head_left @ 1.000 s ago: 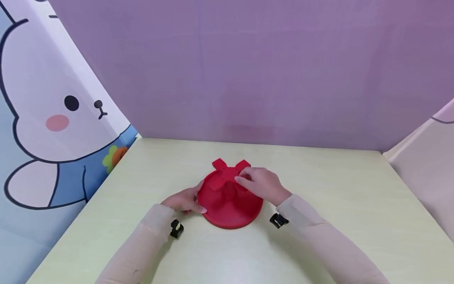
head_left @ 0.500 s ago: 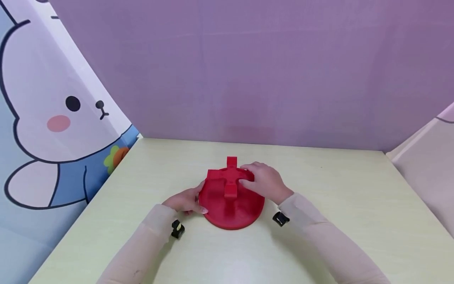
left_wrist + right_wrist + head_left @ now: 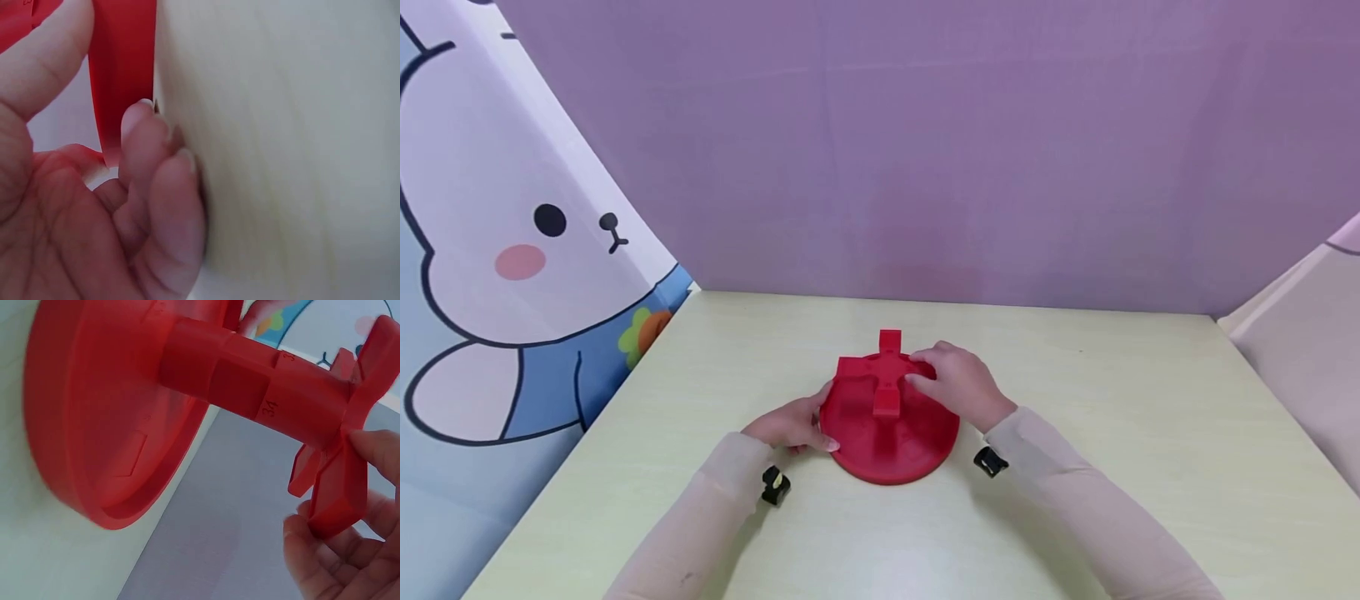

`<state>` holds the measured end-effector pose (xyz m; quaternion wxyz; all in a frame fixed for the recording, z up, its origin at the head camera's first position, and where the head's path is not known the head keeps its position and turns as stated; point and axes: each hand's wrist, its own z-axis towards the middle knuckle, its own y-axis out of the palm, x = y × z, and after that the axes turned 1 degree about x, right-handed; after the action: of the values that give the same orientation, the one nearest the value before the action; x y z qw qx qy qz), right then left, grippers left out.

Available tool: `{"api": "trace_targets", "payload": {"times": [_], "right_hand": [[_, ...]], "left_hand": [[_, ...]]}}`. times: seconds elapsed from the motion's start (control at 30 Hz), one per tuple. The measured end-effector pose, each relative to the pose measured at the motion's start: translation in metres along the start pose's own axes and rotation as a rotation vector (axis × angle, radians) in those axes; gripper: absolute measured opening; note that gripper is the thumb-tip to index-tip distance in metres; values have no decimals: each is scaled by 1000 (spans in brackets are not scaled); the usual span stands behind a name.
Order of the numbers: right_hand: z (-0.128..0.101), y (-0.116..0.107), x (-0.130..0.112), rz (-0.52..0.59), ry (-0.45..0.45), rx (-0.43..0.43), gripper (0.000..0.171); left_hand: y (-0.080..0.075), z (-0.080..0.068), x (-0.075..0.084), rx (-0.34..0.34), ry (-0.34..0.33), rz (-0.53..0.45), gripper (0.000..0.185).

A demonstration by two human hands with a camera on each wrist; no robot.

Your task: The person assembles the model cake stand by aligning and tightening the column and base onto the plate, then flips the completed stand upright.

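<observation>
Near the middle of the pale yellow-green table (image 3: 1075, 467) stands a round red plastic base (image 3: 887, 446) with a cross-topped post (image 3: 886, 385), the left hand (image 3: 790, 427) gripping its left rim with curled fingers, the right hand (image 3: 958, 385) pinching a right cross arm.

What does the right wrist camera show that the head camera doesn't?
Only the right wrist view shows the column rising from the red base, with the number 34 printed on it, and how the right hand's fingertips pinch one blade of the cross-shaped top.

Only the head view shows the left hand holding the base's left edge, the whole table, the purple wall and the bunny curtain.

Both show the base, the top and the right hand.
</observation>
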<state>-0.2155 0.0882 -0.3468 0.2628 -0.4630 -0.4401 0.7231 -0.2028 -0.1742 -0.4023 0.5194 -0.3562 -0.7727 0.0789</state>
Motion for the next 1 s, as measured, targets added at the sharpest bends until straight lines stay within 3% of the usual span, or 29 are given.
{"api": "trace_targets", "payload": {"times": [0.2,0.43,0.6,0.7,0.83,1.0], "right_hand": [[-4,1,-2,-40,-9,27,41],[-6,2,-1,-19,2,52,42],[-8,1,12,188,70,25,42],[-12,-1,25,319,115,54,42],[-17,-4,41,400,164,91,42],[-23,1,57,422,232,32,43]], "left_hand": [[1,-1,0,-13,37,-23,110],[1,-3,6,13,16,5,110],[2,-3,6,-6,16,26,110],[0,-2,4,-31,42,42,108],[-7,-5,1,-28,37,53,100],[-15,-8,0,-8,-2,19,91]]}}
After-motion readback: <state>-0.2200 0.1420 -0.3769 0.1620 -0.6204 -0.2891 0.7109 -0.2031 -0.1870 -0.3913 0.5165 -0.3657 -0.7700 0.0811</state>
